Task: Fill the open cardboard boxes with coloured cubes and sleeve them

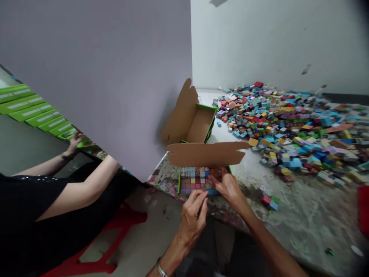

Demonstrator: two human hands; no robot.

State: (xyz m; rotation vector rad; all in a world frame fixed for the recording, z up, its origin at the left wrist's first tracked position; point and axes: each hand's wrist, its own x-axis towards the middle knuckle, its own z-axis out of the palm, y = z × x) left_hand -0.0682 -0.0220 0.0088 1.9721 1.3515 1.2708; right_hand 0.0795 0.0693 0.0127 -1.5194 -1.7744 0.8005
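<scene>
table (305, 223): stained, bearing the box (179, 181) at its near edge. box: green-rimmed, brown lid (206, 154) raised, multicoloured patterned blocks (197, 181) packed in rows. right hand (229, 189): reaching in from the right, fingers bent over the blocks, grip unclear. left hand (192, 216): at the near rim, fingers curled, contents not visible

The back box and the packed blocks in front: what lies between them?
In the head view, a brown cardboard flap stands between the back box and the packed blocks.
</scene>
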